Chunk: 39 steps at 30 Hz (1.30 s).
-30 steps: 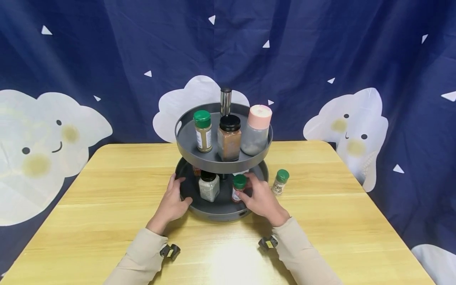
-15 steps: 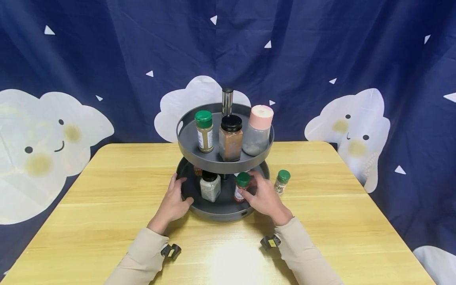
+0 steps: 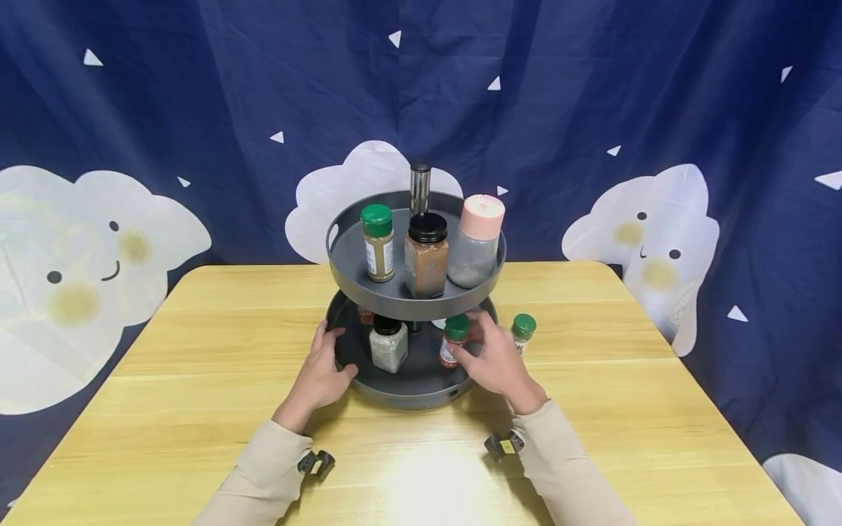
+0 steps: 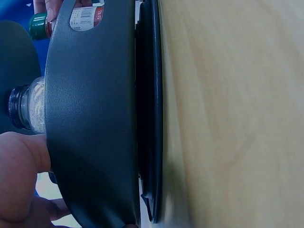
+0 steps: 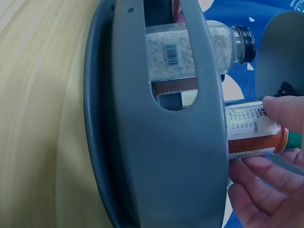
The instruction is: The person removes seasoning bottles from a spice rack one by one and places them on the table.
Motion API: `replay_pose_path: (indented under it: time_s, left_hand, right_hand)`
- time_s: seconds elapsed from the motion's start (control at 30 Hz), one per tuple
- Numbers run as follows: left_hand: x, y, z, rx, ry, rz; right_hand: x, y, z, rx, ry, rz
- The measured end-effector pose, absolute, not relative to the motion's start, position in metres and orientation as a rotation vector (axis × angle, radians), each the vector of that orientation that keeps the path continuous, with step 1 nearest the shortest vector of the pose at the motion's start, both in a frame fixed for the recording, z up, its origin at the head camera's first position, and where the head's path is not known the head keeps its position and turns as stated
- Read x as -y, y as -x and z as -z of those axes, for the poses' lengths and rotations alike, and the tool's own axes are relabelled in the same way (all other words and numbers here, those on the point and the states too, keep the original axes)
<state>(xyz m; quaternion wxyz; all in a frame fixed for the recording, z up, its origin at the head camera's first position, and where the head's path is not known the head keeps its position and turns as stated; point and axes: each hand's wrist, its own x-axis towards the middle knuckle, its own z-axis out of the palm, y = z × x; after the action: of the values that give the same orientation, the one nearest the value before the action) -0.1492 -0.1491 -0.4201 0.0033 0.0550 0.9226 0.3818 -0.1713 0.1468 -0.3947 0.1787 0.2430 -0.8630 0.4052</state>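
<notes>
OK, head view, dial centred on the rack, 6 o'clock nearest the wearer. Right hand [image 3: 498,359] is pinching a small clear jar of red spice with a green lid [image 3: 457,329] at 4 o'clock on the dark-grey round lower tray [image 3: 401,401]. Left hand [image 3: 319,374] is gripping that tray's wall at 8. Risk: lid knocking the dark-grey round upper tray [image 3: 421,305] if the jar is lifted straight up. Second risk: right knuckles toppling the small green-lidded shaker [image 3: 522,329] standing on the pale wooden table [image 3: 592,438] at 3.

Counting: 2 hands, 2 trays, 1 table shaker. Upper tray is carrying 3: green-lidded tan-powder jar [image 3: 378,248] at 8, black-lidded square brown-powder jar [image 3: 426,259] at 6, pink-capped clear bottle [image 3: 476,248] at 4. Lower, 3 I'm sure of: red spice, black-lidded square pale-grain jar [image 3: 389,348] at 7, half-hidden reddish jar [image 3: 365,315] at 10.

Left wrist: thumb is hooking over the wall; uneven pull could be spinning the tray, if it turns.

Right wrist: thumb and fingers are straddling the jar; wall's hiding its base, can't tell contact. Loose fingertips would be the slip cause.
</notes>
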Motion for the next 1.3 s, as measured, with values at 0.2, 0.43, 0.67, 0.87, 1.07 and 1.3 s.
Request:
replay_pose_path:
  time_s: [0.2,0.43,0.67,0.87,1.07,1.3]
  left_hand:
    - [0.149,0.149,0.420,-2.892,-0.174,-1.199]
    - [0.149,0.149,0.421,-2.892,-0.168,-1.205]
    - [0.150,0.150,0.422,-2.894,-0.172,-1.204]
    - [0.150,0.151,0.423,-2.882,-0.151,-1.209]
    - [0.150,0.151,0.421,-2.873,-0.127,-1.201]
    - [0.149,0.151,0.421,-2.886,-0.131,-1.202]
  right_hand:
    - [-0.151,0.171,0.391,2.450,-0.650,-1.158]
    - [-0.155,0.170,0.386,2.447,-0.625,-1.167]
    - [-0.161,0.166,0.379,2.417,-0.607,-1.183]
    - [-0.166,0.166,0.376,2.399,-0.566,-1.214]
    - [-0.173,0.167,0.377,2.375,-0.544,-1.192]
    - [-0.182,0.164,0.375,2.343,-0.522,-1.208]
